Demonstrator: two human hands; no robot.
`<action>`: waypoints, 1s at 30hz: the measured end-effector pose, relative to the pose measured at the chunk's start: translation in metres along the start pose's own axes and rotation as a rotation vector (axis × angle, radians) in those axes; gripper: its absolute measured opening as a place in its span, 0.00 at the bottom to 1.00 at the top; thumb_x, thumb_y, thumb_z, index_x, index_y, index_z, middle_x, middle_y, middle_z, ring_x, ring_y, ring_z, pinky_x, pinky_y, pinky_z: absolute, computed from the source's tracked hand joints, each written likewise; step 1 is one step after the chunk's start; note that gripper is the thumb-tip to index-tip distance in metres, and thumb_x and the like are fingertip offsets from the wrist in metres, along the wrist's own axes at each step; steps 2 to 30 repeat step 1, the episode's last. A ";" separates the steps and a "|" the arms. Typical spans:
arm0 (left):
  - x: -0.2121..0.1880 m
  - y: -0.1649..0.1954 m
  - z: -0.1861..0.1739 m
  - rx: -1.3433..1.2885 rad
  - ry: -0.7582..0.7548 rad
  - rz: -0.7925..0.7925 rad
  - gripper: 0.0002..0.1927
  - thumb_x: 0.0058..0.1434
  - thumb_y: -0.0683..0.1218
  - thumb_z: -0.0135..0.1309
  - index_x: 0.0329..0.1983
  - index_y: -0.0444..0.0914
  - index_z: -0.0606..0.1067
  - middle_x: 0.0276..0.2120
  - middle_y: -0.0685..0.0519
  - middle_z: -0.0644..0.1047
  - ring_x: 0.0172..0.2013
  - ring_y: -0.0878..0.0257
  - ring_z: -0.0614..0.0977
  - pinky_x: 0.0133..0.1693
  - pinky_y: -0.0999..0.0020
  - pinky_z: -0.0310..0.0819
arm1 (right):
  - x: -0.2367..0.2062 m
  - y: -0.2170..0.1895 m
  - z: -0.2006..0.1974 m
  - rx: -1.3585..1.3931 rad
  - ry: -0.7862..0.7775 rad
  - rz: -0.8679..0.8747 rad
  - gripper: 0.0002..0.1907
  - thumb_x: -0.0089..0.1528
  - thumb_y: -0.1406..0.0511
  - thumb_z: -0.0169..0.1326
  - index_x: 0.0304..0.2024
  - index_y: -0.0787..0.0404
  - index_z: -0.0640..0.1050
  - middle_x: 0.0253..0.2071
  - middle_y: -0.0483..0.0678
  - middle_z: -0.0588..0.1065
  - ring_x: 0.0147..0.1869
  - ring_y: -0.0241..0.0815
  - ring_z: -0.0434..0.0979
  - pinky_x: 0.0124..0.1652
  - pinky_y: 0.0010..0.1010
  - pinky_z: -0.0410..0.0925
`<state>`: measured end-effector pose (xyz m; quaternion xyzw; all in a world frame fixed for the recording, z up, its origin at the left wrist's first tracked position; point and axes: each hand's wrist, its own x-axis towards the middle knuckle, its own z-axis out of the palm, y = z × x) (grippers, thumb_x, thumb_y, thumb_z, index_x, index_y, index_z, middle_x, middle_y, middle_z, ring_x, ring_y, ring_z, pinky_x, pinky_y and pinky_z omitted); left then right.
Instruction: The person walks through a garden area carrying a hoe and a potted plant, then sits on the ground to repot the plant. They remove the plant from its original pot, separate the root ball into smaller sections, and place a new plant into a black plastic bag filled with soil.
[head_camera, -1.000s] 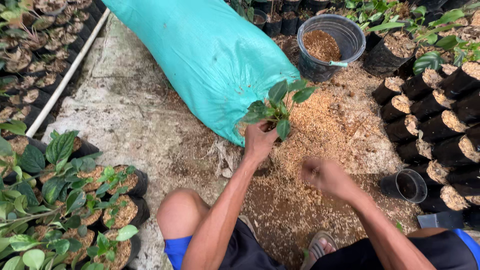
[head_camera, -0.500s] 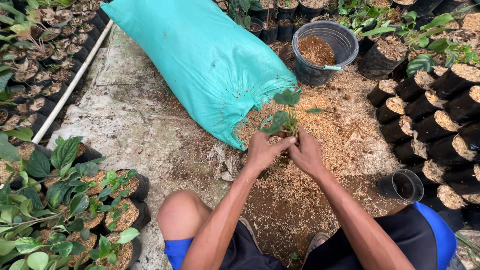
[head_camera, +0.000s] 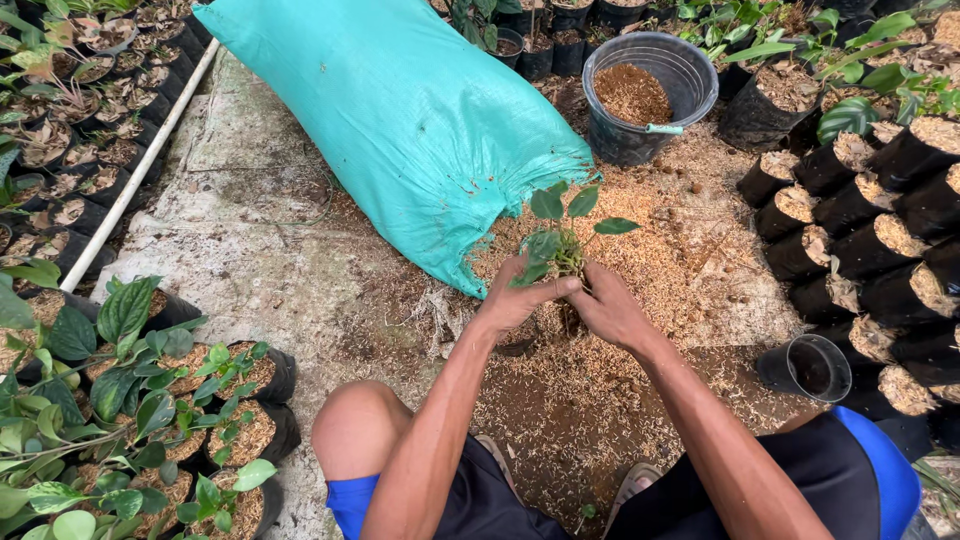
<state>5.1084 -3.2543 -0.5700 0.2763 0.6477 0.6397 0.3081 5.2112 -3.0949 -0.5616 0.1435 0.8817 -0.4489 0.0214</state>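
Observation:
A small green seedling (head_camera: 556, 232) with several round leaves stands upright between both hands. My left hand (head_camera: 518, 297) grips its base from the left, fingers curled around the stem and roots. My right hand (head_camera: 606, 305) closes on the same base from the right, touching the left hand. The root part is hidden behind the fingers. Below the hands lies a heap of tan husk mix (head_camera: 650, 270) spread on the ground.
A big teal sack (head_camera: 410, 120) lies behind the hands. A black bucket (head_camera: 610, 140) with husk mix and a scoop stands at the back. Filled black grow bags (head_camera: 850, 230) line the right, an empty one (head_camera: 806, 368) nearest. Potted seedlings (head_camera: 150, 400) sit left, beside a white pipe (head_camera: 140, 170).
One second ago only my left hand held the seedling and the right hand hovered lower right. The right hand has come up and closed on the plant's base.

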 end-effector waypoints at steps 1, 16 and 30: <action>0.001 -0.003 0.001 0.001 -0.006 -0.022 0.31 0.50 0.60 0.70 0.53 0.38 0.81 0.48 0.45 0.84 0.52 0.51 0.82 0.58 0.49 0.74 | 0.000 0.003 0.001 -0.002 -0.010 0.019 0.24 0.67 0.52 0.41 0.56 0.61 0.71 0.37 0.59 0.78 0.40 0.50 0.78 0.42 0.50 0.74; 0.001 -0.003 0.001 0.001 -0.006 -0.022 0.31 0.50 0.60 0.70 0.53 0.38 0.81 0.48 0.45 0.84 0.52 0.51 0.82 0.58 0.49 0.74 | 0.000 0.003 0.001 -0.002 -0.010 0.019 0.24 0.67 0.52 0.41 0.56 0.61 0.71 0.37 0.59 0.78 0.40 0.50 0.78 0.42 0.50 0.74; 0.001 -0.003 0.001 0.001 -0.006 -0.022 0.31 0.50 0.60 0.70 0.53 0.38 0.81 0.48 0.45 0.84 0.52 0.51 0.82 0.58 0.49 0.74 | 0.000 0.003 0.001 -0.002 -0.010 0.019 0.24 0.67 0.52 0.41 0.56 0.61 0.71 0.37 0.59 0.78 0.40 0.50 0.78 0.42 0.50 0.74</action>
